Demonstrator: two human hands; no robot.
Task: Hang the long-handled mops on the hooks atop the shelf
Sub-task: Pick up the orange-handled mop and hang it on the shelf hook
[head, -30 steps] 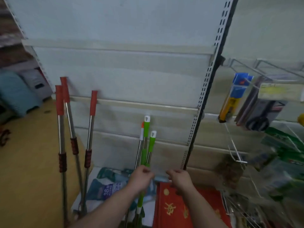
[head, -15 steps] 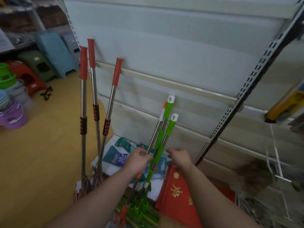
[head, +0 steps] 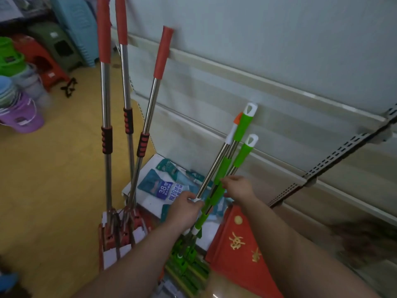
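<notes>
Three green-handled mops (head: 240,134) lean together against the white shelf back panel (head: 279,50), their green heads (head: 182,259) on the floor. One of them has an orange and white tip. My left hand (head: 184,208) grips the steel pole of that orange-tipped mop at mid-height. My right hand (head: 237,188) holds the green sleeve of a neighbouring mop. Three red-handled steel mops (head: 107,100) stand upright to the left, their heads (head: 118,229) on the floor. No hooks are in view.
Packaged goods (head: 163,186) lie on a low white base shelf behind the mops. A red box with gold characters (head: 242,244) sits at the lower right. Plastic buckets (head: 19,112) and stools (head: 43,59) crowd the far left. A slotted upright (head: 335,160) runs diagonally at right.
The view has tilted down and left, and the mops appear closer. My left hand has shifted onto the orange-tipped mop's pole. My right hand has closed on the green sleeve.
</notes>
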